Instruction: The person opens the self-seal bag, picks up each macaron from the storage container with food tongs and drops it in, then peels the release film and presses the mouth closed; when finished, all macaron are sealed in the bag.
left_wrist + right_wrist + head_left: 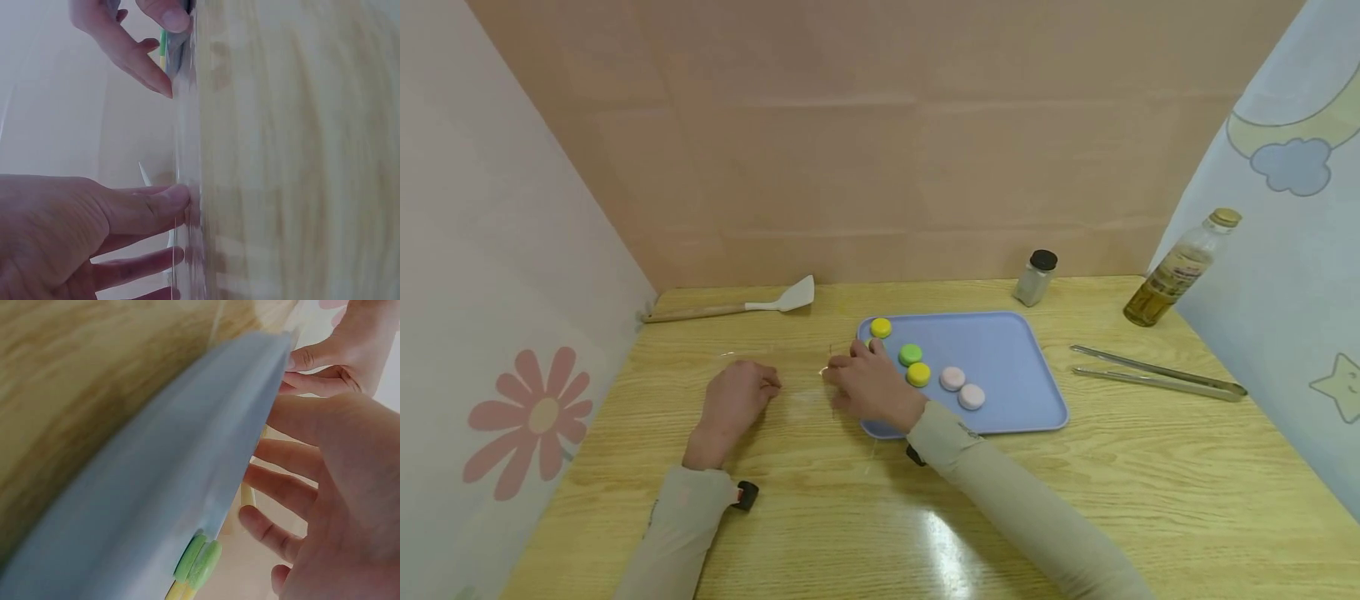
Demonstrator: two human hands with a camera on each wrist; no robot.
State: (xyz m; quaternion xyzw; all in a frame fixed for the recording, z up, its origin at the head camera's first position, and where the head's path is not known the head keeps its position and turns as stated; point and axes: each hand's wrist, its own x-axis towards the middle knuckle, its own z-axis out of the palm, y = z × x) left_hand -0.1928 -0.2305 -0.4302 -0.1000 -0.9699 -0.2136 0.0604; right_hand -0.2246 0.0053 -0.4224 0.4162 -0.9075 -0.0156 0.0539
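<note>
A clear, see-through sheet or shallow tray (187, 150) lies on the table; its outline is faint and its exact kind is unclear. My left hand (740, 400) is over its left part, fingertips touching it, with thumb and fingers (137, 262) stretched out in the left wrist view. At the left edge of the blue tray (1015, 358), my right hand (872, 383) hovers near the clear item's right side, its fingers spread and loosely bent in the right wrist view. Yellow (918, 375), green (911, 355) and pale pink macarons (952, 378) sit on the blue tray; one green piece is partly hidden behind my right fingers.
A spatula (790, 297) with a wooden handle lies at the back left. Behind the blue tray stands a small black-lidded jar (1035, 279). Metal tongs (1157, 377) and an oil bottle (1176, 275) are on the right. A papered wall (887, 167) closes off the back.
</note>
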